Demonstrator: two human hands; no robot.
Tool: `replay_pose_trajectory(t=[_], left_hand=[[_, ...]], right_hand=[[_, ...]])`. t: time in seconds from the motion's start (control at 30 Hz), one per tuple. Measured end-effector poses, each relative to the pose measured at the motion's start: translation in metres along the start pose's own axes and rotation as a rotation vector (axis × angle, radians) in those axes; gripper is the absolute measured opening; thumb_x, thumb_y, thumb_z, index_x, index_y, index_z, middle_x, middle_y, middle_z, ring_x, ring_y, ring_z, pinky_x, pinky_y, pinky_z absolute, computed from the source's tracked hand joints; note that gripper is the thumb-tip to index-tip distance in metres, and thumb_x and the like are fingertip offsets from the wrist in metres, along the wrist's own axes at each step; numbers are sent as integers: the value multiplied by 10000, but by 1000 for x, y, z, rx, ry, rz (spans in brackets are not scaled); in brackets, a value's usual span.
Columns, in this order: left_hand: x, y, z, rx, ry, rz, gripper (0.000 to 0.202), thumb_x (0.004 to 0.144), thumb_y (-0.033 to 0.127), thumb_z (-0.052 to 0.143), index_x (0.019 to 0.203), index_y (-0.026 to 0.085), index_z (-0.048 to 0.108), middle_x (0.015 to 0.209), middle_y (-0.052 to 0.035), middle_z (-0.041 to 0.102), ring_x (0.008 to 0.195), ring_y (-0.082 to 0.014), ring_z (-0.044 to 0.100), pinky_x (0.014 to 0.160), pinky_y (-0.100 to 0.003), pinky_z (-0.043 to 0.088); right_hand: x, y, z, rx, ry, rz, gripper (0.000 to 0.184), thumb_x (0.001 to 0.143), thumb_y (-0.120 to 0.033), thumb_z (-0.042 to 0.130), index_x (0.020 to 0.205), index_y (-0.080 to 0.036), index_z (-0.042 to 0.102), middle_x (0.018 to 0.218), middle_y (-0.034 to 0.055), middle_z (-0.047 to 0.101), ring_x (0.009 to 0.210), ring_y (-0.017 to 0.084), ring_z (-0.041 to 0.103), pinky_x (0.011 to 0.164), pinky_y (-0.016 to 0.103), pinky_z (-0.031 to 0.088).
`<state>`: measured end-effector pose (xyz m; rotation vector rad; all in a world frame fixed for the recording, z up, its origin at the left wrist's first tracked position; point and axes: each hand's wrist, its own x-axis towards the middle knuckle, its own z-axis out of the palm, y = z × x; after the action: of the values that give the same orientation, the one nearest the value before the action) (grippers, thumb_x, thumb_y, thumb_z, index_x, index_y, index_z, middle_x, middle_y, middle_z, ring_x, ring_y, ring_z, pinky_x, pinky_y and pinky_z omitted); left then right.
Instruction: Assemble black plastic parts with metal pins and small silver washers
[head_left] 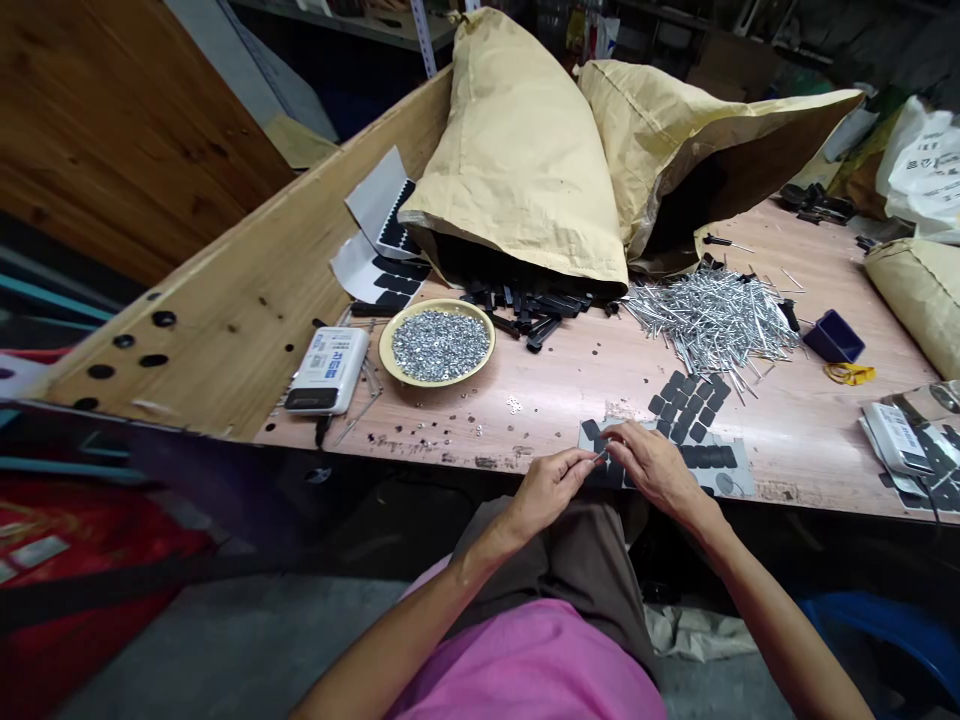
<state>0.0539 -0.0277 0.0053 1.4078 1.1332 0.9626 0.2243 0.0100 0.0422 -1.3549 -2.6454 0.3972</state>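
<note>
My left hand (553,487) is closed at the table's front edge, thumb and finger pinching what looks like a thin metal rod (601,457). The fingers of my right hand (654,468) curl close around the rod's other end, and what they grip is hidden. Beneath both hands lies a grey backing sheet (742,470) with black adhesive pads (709,457) on it. Several loose black pads (684,402) lie just beyond my right hand. Farther back is a pile of long metal screws or rods (720,315). A yellow bowl (386,355) of small metal nuts stands to the left.
Two large paper sacks (525,150) (637,130) lie at the back, black plastic parts (544,315) spilling from the nearer one. A white electronic device (330,365) sits left, another (896,435) right. A dark blue tray (834,337) rests by the screws. A wooden board (300,250) borders the left.
</note>
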Motion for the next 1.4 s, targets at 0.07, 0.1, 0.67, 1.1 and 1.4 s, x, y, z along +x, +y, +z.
replay_pose_trajectory(t=[0.07,0.1,0.67,1.1,1.4], left_hand=[[-1,0,1,6,4,7,271,843,291,467,885,173,707,837,-38,732,755,-160,661,699,-229,495],[-2,0,2,11,15,15,263,838,291,471,877,178,706,845,-39,731,761,-162,660,704,-232,491],[-3,13,36,-627,224,-222,278,748,411,632,838,168,534,851,-99,732,837,-192,675,772,-300,495],[-21,-18,73,-409,273,-135,166,723,322,628,680,162,624,931,-85,631,831,-165,619,671,-244,501],[-19,-28,57,-172,237,-112,220,765,282,567,921,190,695,796,-30,632,631,-114,571,613,-230,482]], right_hand=[[0,1,-1,-4,-6,-101,414,996,-348,203,923,-201,582,863,43,646,764,146,576,703,263,349],[1,1,0,-28,-1,-133,434,997,-338,195,870,-191,583,817,46,638,744,148,567,718,273,343],[-50,-56,57,1098,174,608,430,879,-502,355,1164,-199,467,600,-50,450,441,115,417,462,244,367],[-80,-69,57,509,70,899,438,905,-457,216,1105,-276,561,858,28,651,746,197,614,608,264,380],[-92,-43,67,192,5,938,353,926,-321,225,784,-235,537,627,-2,550,569,154,536,521,238,283]])
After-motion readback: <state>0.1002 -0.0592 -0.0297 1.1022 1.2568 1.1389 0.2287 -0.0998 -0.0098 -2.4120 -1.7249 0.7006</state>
